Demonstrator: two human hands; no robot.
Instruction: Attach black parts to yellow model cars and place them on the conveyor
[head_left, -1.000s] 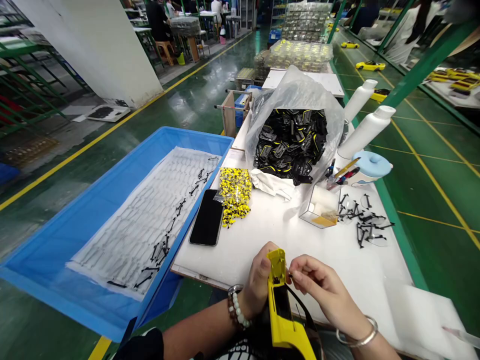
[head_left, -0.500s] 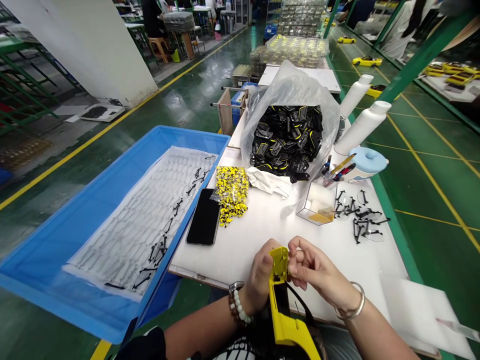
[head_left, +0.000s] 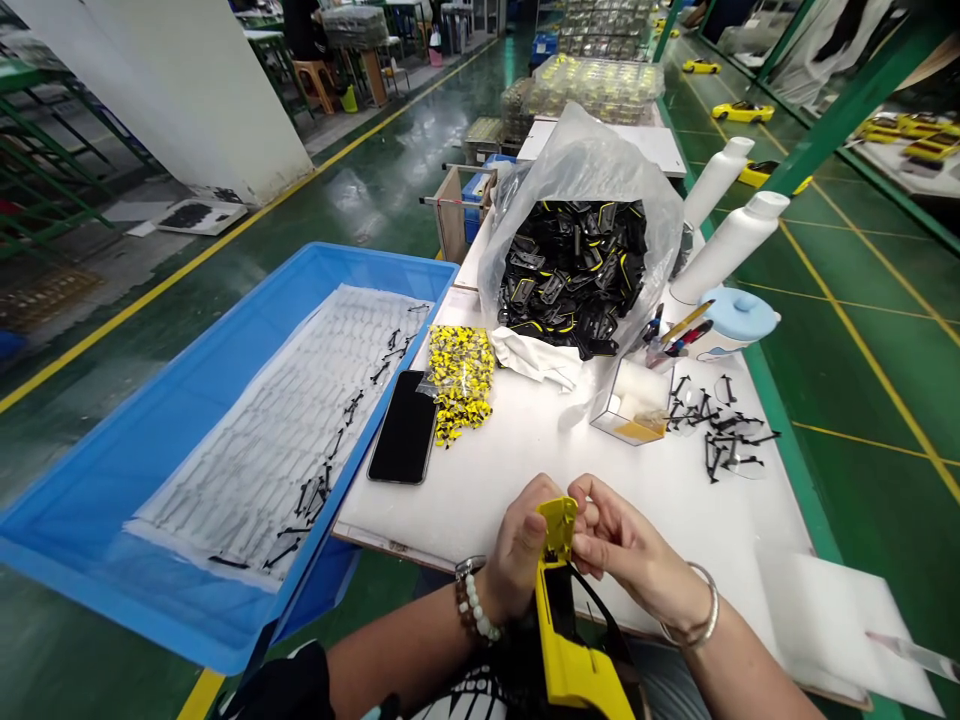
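Upright over the table's near edge is a yellow model car body (head_left: 574, 650), its far end raised and its inner side with small black parts showing. My left hand (head_left: 517, 545) is closed round the left side of that raised end, thumb on top. My right hand (head_left: 622, 545) is at the opposite edge, thumb and fingers pinched together against it. Whatever lies between those fingertips is too small or hidden to make out. A black strip hangs below my right hand beside the body. The lower end of the body runs out of view over my lap.
A plastic bag of black parts (head_left: 499, 235) lies open on the table (head_left: 450, 510). Nearby are small yellow-black pieces (head_left: 461, 385), a phone (head_left: 403, 428), an open box (head_left: 630, 400), white bottles (head_left: 727, 245) and black rods (head_left: 720, 435). A blue tray (head_left: 217, 375) stands left.
My right hand has moved slightly left, its fingertips now closer against the edge of the car body. My left hand keeps its hold. The view has shifted a little.
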